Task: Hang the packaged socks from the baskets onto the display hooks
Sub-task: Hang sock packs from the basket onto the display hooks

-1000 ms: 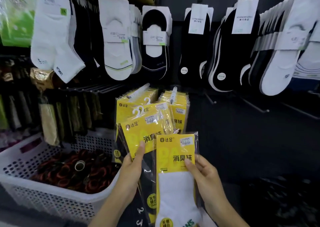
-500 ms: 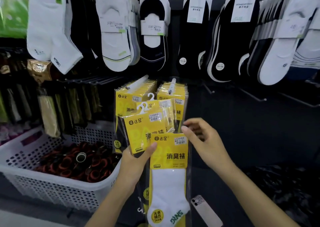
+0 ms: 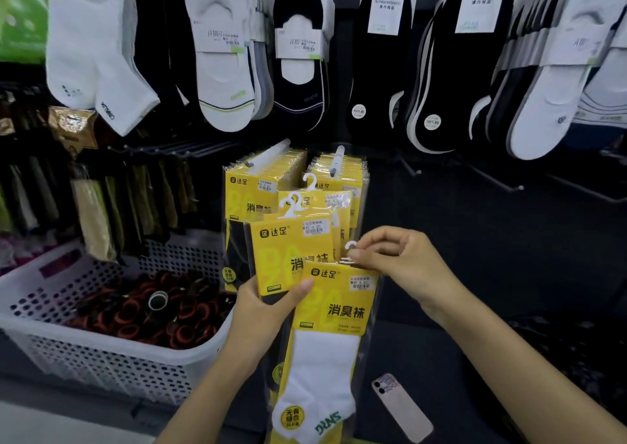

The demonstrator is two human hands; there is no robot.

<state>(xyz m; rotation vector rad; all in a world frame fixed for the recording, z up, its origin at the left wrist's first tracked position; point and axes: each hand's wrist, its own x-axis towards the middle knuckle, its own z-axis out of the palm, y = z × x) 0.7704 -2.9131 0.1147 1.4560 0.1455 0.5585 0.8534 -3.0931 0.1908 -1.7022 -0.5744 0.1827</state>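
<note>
The right hand (image 3: 400,267), centre right of the frame, pinches the small white plastic hanger (image 3: 350,247) at the top of the front pack (image 3: 336,308) between thumb and curled fingers; the left hand (image 3: 264,311), at centre, grips a fan of yellow sock packs (image 3: 291,250) from below, its thumb pressed at the front pack's upper left corner; the front pack shows a white sock beneath a yellow card and reaches down to the bottom edge; just behind the fan, two display hooks (image 3: 337,160) carry rows of hung packs (image 3: 258,185) of the same yellow kind; a white perforated basket (image 3: 101,369) sits at lower left, holding dark rolled items (image 3: 152,318) with red rings; a phone (image 3: 400,406) lies back up at lower right; white and black socks (image 3: 383,70) hang across the top.
</note>
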